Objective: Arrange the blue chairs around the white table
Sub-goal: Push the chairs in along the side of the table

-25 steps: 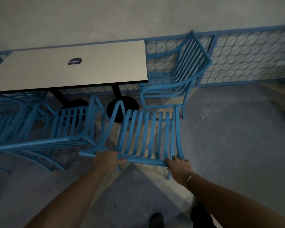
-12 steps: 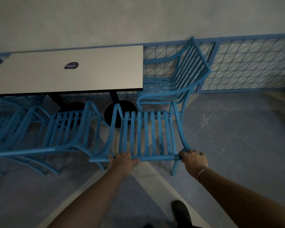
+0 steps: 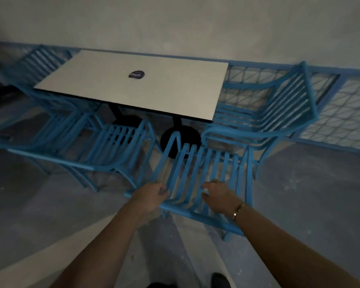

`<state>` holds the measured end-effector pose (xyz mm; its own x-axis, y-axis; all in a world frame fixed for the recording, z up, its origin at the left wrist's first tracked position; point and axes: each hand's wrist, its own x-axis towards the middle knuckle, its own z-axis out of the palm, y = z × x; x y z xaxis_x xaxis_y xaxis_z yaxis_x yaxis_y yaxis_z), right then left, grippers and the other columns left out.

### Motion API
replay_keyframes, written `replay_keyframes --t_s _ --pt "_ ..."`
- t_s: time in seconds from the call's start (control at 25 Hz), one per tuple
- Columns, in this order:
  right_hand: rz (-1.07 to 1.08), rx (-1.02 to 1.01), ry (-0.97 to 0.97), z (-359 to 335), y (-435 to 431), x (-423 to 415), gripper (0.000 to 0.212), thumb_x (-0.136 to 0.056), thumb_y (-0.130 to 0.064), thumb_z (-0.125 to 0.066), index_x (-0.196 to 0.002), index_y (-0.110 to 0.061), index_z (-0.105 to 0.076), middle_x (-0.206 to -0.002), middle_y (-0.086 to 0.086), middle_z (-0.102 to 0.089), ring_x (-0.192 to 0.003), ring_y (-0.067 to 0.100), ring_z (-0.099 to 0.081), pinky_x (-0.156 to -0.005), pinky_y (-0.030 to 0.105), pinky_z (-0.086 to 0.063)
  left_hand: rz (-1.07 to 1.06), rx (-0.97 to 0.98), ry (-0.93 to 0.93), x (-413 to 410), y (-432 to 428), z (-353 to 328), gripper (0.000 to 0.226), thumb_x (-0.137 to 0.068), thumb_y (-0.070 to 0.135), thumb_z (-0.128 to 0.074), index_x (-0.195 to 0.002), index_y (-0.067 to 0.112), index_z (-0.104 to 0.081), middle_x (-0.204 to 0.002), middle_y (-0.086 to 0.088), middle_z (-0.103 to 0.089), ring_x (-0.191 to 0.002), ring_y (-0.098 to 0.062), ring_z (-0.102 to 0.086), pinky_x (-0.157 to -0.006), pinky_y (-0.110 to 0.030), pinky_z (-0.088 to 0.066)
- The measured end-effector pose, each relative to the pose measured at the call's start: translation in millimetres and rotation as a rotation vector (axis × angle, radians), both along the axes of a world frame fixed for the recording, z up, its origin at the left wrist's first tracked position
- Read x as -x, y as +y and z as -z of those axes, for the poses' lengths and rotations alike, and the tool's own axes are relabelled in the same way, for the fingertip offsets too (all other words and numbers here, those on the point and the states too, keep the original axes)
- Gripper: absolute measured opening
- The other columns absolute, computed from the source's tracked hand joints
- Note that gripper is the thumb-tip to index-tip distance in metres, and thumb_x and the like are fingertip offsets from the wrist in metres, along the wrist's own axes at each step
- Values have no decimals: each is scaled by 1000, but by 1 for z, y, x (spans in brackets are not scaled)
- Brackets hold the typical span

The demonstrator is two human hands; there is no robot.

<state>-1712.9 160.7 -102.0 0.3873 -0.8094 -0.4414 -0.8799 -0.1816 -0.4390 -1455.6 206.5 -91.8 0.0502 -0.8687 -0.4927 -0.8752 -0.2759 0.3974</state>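
Chair (image 3: 208, 169) sits just far of both hands, back rail running left-right, seat facing white table (image 3: 154, 90) near its right end. Left hand (image 3: 152, 194) grips the rail; right hand (image 3: 218, 197) is curled over the slats, and I cannot confirm a grip. Both equally near.

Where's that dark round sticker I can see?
In the head view, the dark round sticker lies on the white table, near the middle of its top and left of the blue chair at the table's right end.
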Motion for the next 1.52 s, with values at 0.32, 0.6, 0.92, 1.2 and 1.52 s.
replay_keyframes --t_s 0.32,0.6,0.92,1.2,1.52 --pt "-179 120 -53 -52 -49 -162 33 -97 -38 -48 -124 -24 -61 -124 5 -58 -116 30 -57 -93 40 -51 -139 196 -95 -151 9 -64 36 -99 49 -50 -126 27 -60 -124 2 -61 -111 -19 -59 -96 -38 -49" --pt "-165 204 -61 -80 -46 -348 36 -92 -42 -53 -125 -29 -62 -122 4 -64 -115 28 -60 -93 41 -53 -192 242 -70 -335 28 -83 45 -98 47 -54 -136 22 -56 -136 -3 -58 -119 -24 -58 -101 -44 -48" --pt "-143 302 -71 -118 -46 -503 36 -94 -42 -50 -127 -30 -60 -119 0 -66 -109 23 -63 -87 38 -54 -150 315 -61 -506 22 -107 50 -99 44 -53 -144 22 -48 -144 -4 -54 -125 -23 -55 -102 -39 -46" --pt "-116 329 -144 -121 -105 -622 38 -98 -43 -50 -133 -30 -57 -124 -2 -63 -108 22 -63 -85 36 -52 -71 395 -61 -604 -45 -123 38 -101 45 -49 -135 27 -53 -140 0 -54 -120 -24 -57 -98 -39 -46" --pt "-13 281 -195 -102 -205 -801 33 -92 -45 -55 -122 -33 -61 -111 -3 -65 -103 22 -64 -84 39 -54 -17 357 -134 -765 -153 -130 45 -100 47 -50 -140 27 -51 -144 2 -53 -128 -22 -53 -102 -36 -43"
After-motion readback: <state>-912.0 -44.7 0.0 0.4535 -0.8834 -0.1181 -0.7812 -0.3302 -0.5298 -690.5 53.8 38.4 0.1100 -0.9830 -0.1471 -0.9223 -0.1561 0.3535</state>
